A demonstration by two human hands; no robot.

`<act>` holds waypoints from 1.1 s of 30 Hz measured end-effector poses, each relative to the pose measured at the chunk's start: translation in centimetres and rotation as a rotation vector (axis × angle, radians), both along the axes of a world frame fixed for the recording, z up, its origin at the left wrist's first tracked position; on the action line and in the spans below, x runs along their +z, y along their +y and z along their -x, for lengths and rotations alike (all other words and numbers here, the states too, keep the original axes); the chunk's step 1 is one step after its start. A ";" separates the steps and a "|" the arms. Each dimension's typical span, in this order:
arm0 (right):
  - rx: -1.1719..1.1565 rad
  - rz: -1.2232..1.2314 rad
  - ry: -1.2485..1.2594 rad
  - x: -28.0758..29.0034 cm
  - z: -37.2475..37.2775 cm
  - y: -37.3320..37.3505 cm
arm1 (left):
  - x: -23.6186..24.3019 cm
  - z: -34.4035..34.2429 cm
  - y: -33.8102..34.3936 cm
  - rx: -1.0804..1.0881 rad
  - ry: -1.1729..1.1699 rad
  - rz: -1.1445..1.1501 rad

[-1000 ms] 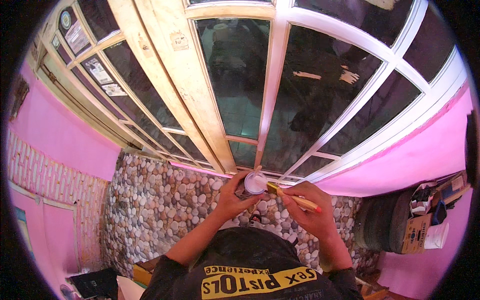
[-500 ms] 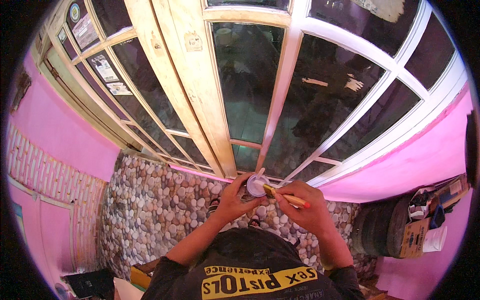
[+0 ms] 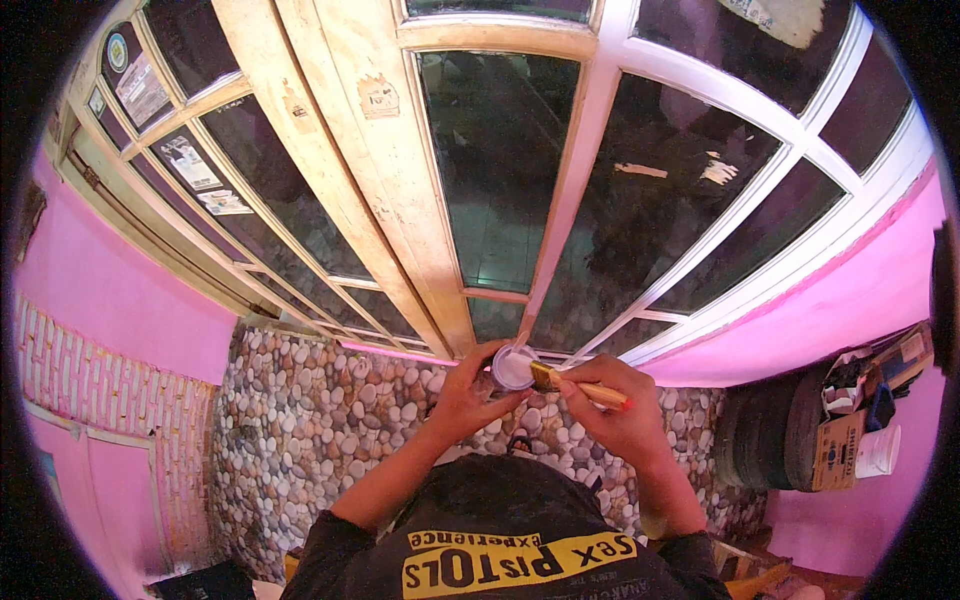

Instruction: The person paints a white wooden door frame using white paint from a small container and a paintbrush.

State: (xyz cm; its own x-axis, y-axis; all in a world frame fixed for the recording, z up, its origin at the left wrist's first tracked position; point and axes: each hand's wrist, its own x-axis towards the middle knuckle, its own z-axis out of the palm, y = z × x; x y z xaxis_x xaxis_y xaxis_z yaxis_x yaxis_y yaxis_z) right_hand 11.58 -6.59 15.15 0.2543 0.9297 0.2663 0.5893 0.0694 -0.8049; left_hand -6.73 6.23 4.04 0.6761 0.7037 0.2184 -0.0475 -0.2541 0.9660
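My left hand (image 3: 473, 395) is wrapped round a small clear cup (image 3: 515, 367) with whitish paint in it. Close by on its right, my right hand (image 3: 612, 402) grips a paintbrush (image 3: 597, 392) by its wooden, red-tipped handle. The bristle end points left and lies at the cup's right rim; I cannot tell whether it touches. Just beyond the cup stands a panelled door frame (image 3: 556, 230) with dark glass panes. Its right part is white, while the left door post (image 3: 375, 190) is yellowish and worn.
Pebble-patterned flooring (image 3: 330, 430) spreads around my feet. At the right, stacked dark tires (image 3: 765, 435) stand by a cardboard box (image 3: 836, 452) and a white bucket (image 3: 878, 452). Pink walls (image 3: 130, 260) flank the door. A dark object (image 3: 205, 582) lies at the lower left.
The view has shifted slightly. The brush has drawn a little to the right, from over the cup to its rim. My left hand keeps its hold on the cup.
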 end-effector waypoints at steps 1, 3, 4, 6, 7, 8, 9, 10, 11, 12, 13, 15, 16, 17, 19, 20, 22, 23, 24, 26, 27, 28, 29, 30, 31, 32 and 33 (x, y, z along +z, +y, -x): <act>-0.018 -0.032 0.054 -0.5 -0.2 0.1 | -0.1 0.0 0.2 -0.003 -0.006 -0.033; -0.039 -0.062 0.110 -1.3 -0.1 0.2 | -0.4 -0.1 0.6 -0.004 -0.011 -0.044; -0.085 -0.052 0.333 -1.8 0.0 0.2 | -0.5 -0.3 0.7 -0.003 -0.018 -0.057; -0.134 -0.042 0.558 -2.5 0.0 0.1 | -0.5 -0.4 0.9 0.008 -0.007 -0.070; -0.169 -0.049 0.632 -2.8 -0.2 0.0 | -0.5 -0.4 1.0 0.022 0.004 -0.084; -0.204 -0.057 0.706 -3.0 -0.4 -0.1 | -0.4 -0.5 1.0 0.019 0.006 -0.083; -0.208 -0.058 0.709 -3.0 -0.4 0.0 | -0.2 -0.6 1.1 0.031 0.022 -0.089; -0.254 -0.050 0.756 -3.1 -0.4 0.1 | -0.1 -0.6 1.1 0.042 0.038 -0.095; -0.300 -0.042 0.803 -3.1 -0.3 0.1 | -0.2 -0.7 1.2 0.037 0.042 -0.095; -0.309 -0.048 0.805 -3.2 -0.3 0.1 | -0.5 -0.9 1.4 0.022 0.028 -0.089; -0.349 -0.047 0.880 -3.5 -0.2 0.0 | -0.6 -1.1 1.6 0.007 0.014 -0.082; -0.398 -0.059 0.960 -4.2 -0.3 -0.3 | -0.2 -1.4 1.5 -0.004 0.038 -0.063; -0.399 -0.047 1.014 -4.7 -0.4 -0.4 | -0.1 -1.6 1.5 -0.005 0.059 -0.041; -0.399 -0.035 1.068 -5.0 -0.5 -0.5 | -0.2 -1.8 1.4 -0.019 0.063 -0.049; -0.386 -0.053 1.139 -4.6 -0.3 -0.5 | -0.7 -2.0 1.4 -0.016 0.000 0.002; -0.362 -0.057 1.199 -4.6 -0.3 -0.5 | -0.7 -2.0 1.5 -0.030 0.009 -0.005; -0.339 -0.115 1.312 -5.2 -0.5 -0.8 | -0.4 -1.9 1.7 -0.028 0.058 -0.045; -0.304 -0.161 1.409 -5.5 -0.6 -0.9 | -0.6 -1.9 1.8 -0.042 0.070 -0.052; -0.309 -0.173 1.422 -5.5 -0.6 -1.0 | -1.0 -1.7 1.9 -0.036 0.074 -0.015; -0.288 -0.182 1.491 -5.1 -0.5 -1.1 | -1.5 -1.4 2.1 -0.039 0.091 0.016; -0.293 -0.195 1.502 -5.2 -0.5 -1.2 | -1.6 -1.2 2.2 -0.020 0.098 0.009; -0.285 -0.197 1.505 -5.4 -0.5 -1.2 | -1.7 -1.0 2.2 0.000 0.104 0.001; -0.277 -0.198 1.507 -5.5 -0.5 -1.2 | -1.8 -0.9 2.3 -0.009 0.115 -0.006; -0.277 -0.207 1.513 -5.4 -0.4 -1.1 | -2.0 -0.8 2.3 0.011 0.080 0.001; -0.293 -0.237 1.474 -5.0 -0.2 -1.1 | -2.2 -0.6 2.3 0.033 0.045 0.009; -0.308 -0.265 1.434 -4.8 0.1 -1.0 | -2.3 -0.3 2.4 0.030 0.050 0.002; -0.303 -0.272 1.432 -4.6 0.2 -0.9 | -2.5 -0.2 2.4 0.031 0.032 0.017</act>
